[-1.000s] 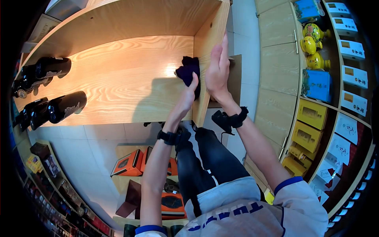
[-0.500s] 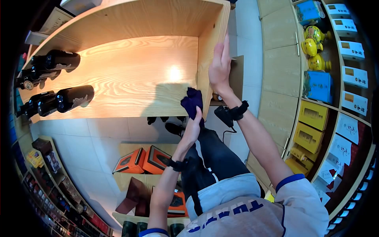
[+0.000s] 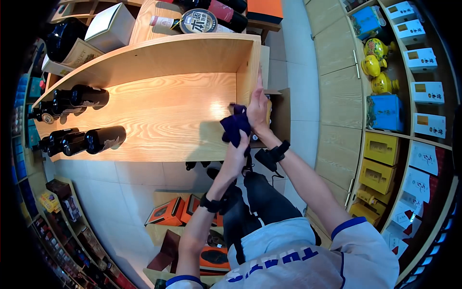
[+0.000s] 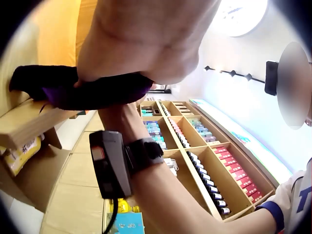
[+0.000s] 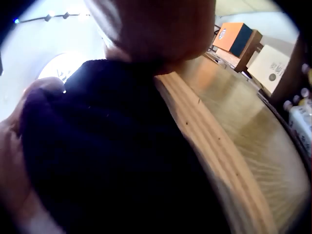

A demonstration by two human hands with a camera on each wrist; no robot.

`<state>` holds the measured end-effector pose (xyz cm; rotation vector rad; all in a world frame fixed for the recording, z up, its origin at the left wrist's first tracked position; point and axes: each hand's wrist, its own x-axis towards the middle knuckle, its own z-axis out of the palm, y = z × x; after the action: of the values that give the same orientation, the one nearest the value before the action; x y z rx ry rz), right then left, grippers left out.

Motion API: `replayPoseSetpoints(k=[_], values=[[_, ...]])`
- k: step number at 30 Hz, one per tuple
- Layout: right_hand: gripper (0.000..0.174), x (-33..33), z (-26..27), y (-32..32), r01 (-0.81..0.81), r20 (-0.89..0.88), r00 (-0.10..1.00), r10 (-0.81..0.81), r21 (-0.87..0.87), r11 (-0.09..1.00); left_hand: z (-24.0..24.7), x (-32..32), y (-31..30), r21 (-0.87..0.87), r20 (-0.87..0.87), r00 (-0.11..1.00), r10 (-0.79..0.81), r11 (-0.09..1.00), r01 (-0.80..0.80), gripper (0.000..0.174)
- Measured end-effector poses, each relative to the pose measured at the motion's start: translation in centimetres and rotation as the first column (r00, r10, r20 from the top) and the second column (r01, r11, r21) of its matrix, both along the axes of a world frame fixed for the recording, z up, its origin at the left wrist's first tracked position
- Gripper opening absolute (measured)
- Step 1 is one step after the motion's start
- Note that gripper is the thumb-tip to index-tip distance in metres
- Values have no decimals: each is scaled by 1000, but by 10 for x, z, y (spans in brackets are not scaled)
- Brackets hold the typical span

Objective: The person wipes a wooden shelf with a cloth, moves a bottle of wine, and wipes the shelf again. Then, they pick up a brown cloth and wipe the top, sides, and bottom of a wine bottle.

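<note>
One dark purple cloth (image 3: pixel 234 126) is bunched at the right end of the wooden shelf (image 3: pixel 163 96), close to the shelf's upright end panel (image 3: pixel 246 72). The left hand (image 3: pixel 235 156) grips the cloth there, its thumb lying on the fabric. The right hand (image 3: pixel 258 111) is also at the shelf's right end, fingers straight and reaching along the end panel, just beside the cloth; whether its palm touches the fabric cannot be told. A black strap (image 3: pixel 210 203) circles the left wrist in front of the shelf, and another strap (image 3: pixel 278 151) circles the right one.

At the shelf's left end are two groups of dark bottles, a farther group (image 3: pixel 90 97) and a nearer group (image 3: pixel 106 138). Beyond the shelf's far edge are a white box (image 3: pixel 109 29) toward the left and red-labelled bottles (image 3: pixel 228 17) toward the right, with an orange box (image 3: pixel 263 10) past them. Nearer to the person than the shelf, and lower, more orange boxes (image 3: pixel 166 212) rest on a stand. Well to the right of the shelf, a cabinet (image 3: pixel 337 111) bears yellow jars (image 3: pixel 383 83), blue boxes (image 3: pixel 385 113) and white boxes (image 3: pixel 423 60).
</note>
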<state>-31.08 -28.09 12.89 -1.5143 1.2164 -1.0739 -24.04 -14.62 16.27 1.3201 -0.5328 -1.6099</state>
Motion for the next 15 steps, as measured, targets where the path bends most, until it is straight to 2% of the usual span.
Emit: replayPoseSetpoints(k=[2, 3, 4, 6, 10, 12, 14, 15], values=[[67, -3, -4, 0, -4, 16, 1000, 4, 19, 1000, -3, -1, -13, -165, 48, 995, 84, 983, -75, 44], [68, -4, -5, 1, -7, 20, 1000, 6, 26, 1000, 3, 1, -21, -148, 15, 995, 98, 984, -94, 46], [70, -6, -6, 3, -8, 23, 1000, 7, 32, 999, -13, 12, -25, -19, -47, 998, -47, 999, 46, 51], [72, -5, -8, 3, -5, 27, 1000, 4, 37, 999, -8, 4, -39, -184, 56, 988, 146, 974, -133, 57], [72, 1, -2, 2, -14, 127, 992, 0, 113, 994, -5, 20, -83, -201, 66, 997, 49, 979, -35, 63], [73, 1, -6, 0, 4, 110, 994, -3, -13, 1000, 0, 28, -106, -250, 49, 999, 0, 968, 12, 57], [72, -2, -3, -1, 15, 36, 999, -15, -3, 1000, 15, 28, -120, -274, 68, 998, 8, 962, 11, 61], [71, -3, 0, -1, 25, -34, 999, -24, 7, 1000, 13, 31, -126, -184, 32, 999, -39, 982, 44, 65]])
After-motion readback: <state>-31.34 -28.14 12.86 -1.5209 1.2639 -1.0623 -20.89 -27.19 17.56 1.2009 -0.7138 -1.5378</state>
